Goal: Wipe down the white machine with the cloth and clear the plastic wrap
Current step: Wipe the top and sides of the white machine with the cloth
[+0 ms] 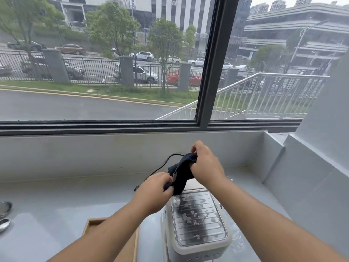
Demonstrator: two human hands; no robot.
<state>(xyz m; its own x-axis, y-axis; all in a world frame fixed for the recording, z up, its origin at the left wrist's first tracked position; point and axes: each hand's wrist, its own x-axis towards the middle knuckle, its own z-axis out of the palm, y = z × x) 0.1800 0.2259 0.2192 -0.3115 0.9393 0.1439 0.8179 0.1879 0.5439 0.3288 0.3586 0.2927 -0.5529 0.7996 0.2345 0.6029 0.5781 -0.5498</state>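
Observation:
A white machine (pixel 196 242) stands on the grey counter below my hands, its ribbed clear lid (pixel 198 220) speckled with pale flecks over a dark interior. Above its far end I hold a dark navy cloth (pixel 182 173) stretched between both hands. My left hand (pixel 155 191) grips the cloth's lower end; my right hand (pixel 204 164) grips its upper end. Thin clear plastic wrap (pixel 237 241) shows faintly on the counter at the machine's right side.
A black cable (pixel 160 167) runs across the counter behind the machine. A wooden tray (pixel 90 224) lies at lower left under my left forearm. Two metal spoons (pixel 4 214) rest at the far left. A grey wall and large window rise behind.

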